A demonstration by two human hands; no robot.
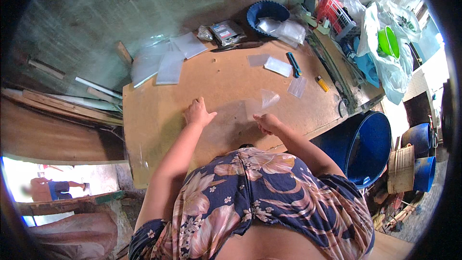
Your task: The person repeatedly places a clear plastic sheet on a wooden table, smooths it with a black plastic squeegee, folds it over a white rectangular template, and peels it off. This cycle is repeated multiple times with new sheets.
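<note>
My left hand (pixel 197 114) rests over the tan wooden table, its thumb spread away from the fingers, with nothing visible in it. To its right, my right hand (pixel 269 123) has curled fingers. Its fingertips pinch the near edge of a thin clear plastic bag (pixel 251 108), which is hard to make out against the wood. Just beyond lies a crumpled clear plastic piece (pixel 270 98). Farther right are a small clear bag (pixel 298 87), a stack of small clear bags (pixel 278 66), a teal utility knife (pixel 293 64) and a yellow lighter (pixel 322 84).
Larger clear plastic sheets (pixel 169 67) lie at the table's far left. Along the back stand a wrapped packet (pixel 227 32) and a blue basket (pixel 267 13) with plastic bags. A big blue barrel (pixel 368 144) stands at the right. Another person (pixel 53 188) is at the far left.
</note>
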